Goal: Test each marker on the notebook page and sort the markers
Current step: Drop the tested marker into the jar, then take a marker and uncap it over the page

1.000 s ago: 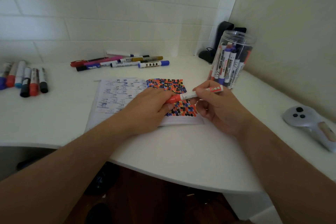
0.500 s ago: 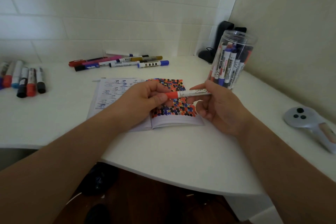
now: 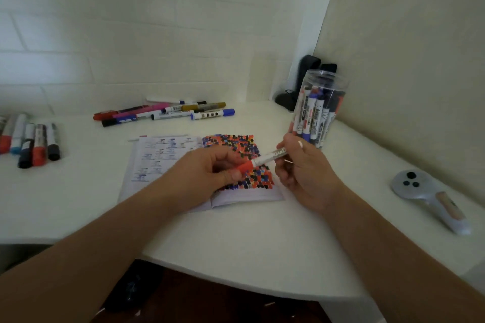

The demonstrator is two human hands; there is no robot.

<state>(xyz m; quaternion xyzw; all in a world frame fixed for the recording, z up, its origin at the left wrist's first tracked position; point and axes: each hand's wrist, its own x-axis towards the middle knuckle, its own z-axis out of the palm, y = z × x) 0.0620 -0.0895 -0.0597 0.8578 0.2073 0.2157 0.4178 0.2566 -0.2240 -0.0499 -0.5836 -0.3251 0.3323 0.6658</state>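
At centre frame, above the dotted notebook page (image 3: 237,149), your right hand (image 3: 305,173) gripped the barrel of a red marker (image 3: 265,160) while your left hand (image 3: 210,170) pinched its red cap (image 3: 245,167). The step looked like uncapping or recapping; which, the frame did not settle. Next came either a test dab or a sort to the marker rows (image 3: 162,112) at upper left.

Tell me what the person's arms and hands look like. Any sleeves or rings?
Both forearms are bare, with no sleeves in view. The left hand and right hand wear no gloves, and no rings, watch or bracelets show. No markings are visible.
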